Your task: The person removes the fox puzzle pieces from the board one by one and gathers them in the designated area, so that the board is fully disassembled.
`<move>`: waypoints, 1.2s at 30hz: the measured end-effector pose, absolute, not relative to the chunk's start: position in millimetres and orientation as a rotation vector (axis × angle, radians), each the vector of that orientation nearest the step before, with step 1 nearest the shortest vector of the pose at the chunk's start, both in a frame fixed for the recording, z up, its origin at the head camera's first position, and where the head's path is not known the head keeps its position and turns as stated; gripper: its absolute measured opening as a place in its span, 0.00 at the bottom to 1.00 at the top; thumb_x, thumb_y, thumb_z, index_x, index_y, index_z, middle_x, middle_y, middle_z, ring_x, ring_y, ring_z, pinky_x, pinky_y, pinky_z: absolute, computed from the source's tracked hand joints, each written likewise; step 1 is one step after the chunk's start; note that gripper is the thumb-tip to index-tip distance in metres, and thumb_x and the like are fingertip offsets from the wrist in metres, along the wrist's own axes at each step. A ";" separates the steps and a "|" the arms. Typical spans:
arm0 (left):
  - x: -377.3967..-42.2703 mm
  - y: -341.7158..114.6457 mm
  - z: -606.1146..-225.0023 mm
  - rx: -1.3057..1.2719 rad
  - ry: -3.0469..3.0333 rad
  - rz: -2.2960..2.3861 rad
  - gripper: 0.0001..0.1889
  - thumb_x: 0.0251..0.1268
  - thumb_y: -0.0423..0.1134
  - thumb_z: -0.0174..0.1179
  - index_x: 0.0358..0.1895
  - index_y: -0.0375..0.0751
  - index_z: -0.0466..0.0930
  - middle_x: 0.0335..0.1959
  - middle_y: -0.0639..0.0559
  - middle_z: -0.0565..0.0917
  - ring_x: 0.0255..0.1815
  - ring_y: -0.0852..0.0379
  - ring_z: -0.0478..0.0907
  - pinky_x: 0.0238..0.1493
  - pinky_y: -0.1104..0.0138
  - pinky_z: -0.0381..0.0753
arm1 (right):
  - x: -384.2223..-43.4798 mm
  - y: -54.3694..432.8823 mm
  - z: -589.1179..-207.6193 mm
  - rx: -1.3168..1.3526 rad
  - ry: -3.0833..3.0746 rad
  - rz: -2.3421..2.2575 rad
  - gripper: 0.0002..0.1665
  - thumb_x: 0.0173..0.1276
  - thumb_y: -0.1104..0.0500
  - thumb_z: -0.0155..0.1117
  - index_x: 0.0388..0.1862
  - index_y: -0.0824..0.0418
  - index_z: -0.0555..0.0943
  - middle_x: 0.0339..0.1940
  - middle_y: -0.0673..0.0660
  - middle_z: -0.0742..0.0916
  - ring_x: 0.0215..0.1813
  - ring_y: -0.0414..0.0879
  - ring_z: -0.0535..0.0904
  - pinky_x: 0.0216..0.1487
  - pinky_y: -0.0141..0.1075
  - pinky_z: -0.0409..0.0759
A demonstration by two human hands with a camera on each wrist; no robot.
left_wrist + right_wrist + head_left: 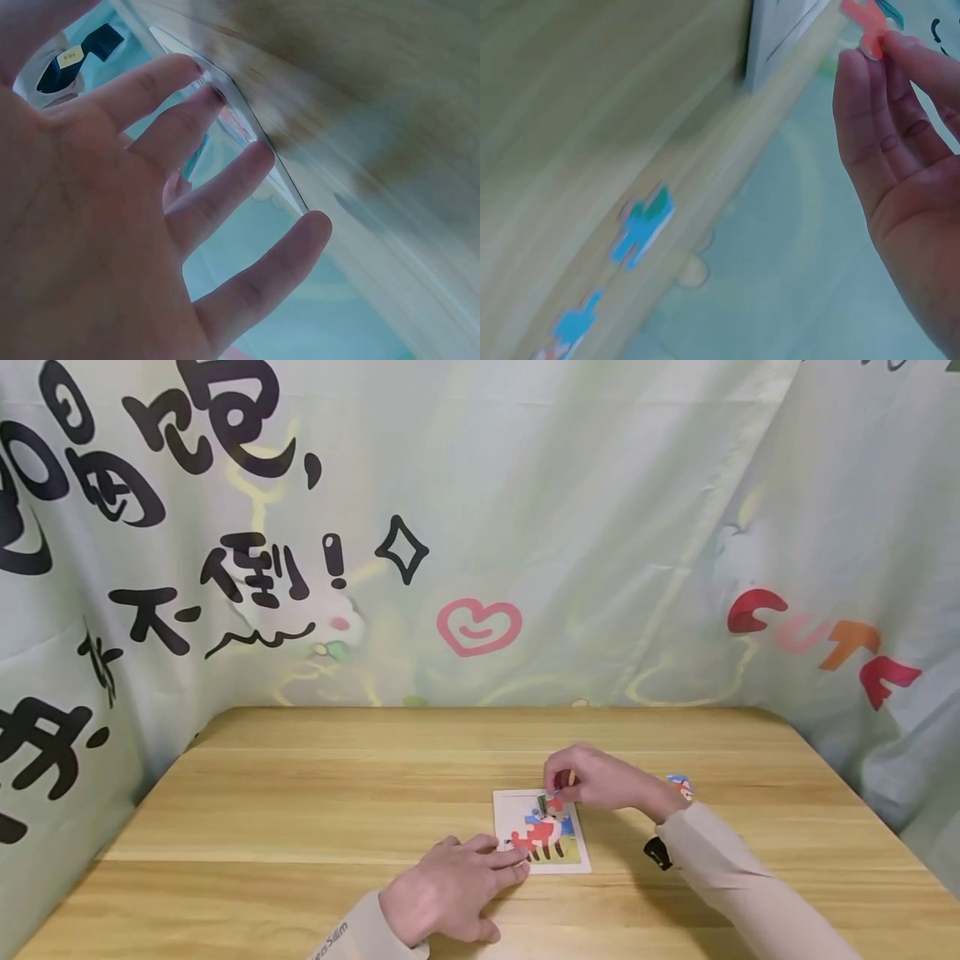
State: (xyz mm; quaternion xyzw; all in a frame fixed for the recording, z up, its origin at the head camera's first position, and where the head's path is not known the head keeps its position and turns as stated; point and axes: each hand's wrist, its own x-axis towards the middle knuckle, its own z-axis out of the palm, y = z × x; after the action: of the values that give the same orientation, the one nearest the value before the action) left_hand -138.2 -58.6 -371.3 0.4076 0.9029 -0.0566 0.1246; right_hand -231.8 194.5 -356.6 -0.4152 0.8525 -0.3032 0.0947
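A white-framed jigsaw board (513, 806) lies on the table, partly filled with a picture of a red animal with dark legs. My right hand (600, 778) is over its far right corner. Thumb and fingertips pinch a red puzzle piece (868, 26) with some green on it, held tilted in the right wrist view. My left hand (459, 887) lies with spread fingers across the board's near left edge. Those fingertips reach the frame (238, 97) in the left wrist view and hide the picture's lower left part.
Loose blue pieces lie beyond my right wrist: one with green (645, 225), another (576, 322) nearer the view's bottom edge. A piece (679, 785) shows behind the right forearm. A black strap (657, 853) hangs at that wrist. A printed curtain (570, 527) stands behind the wooden table (337, 793).
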 end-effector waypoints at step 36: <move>-138.5 -59.0 -372.7 1.201 2.637 -0.186 0.42 0.60 0.61 0.68 0.78 0.66 0.63 0.77 0.71 0.58 0.76 0.58 0.59 0.67 0.50 0.72 | -224.0 273.6 -371.7 -1.049 2.570 -0.893 0.14 0.60 0.78 0.65 0.28 0.59 0.81 0.26 0.44 0.83 0.29 0.33 0.74 0.29 0.31 0.77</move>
State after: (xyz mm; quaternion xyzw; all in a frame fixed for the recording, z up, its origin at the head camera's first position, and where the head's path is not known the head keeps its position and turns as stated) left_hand -138.5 -59.0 -372.7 0.4108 0.9017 -0.0637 0.1186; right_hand -224.0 273.6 -371.7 -0.3575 0.8758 -0.3041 0.1125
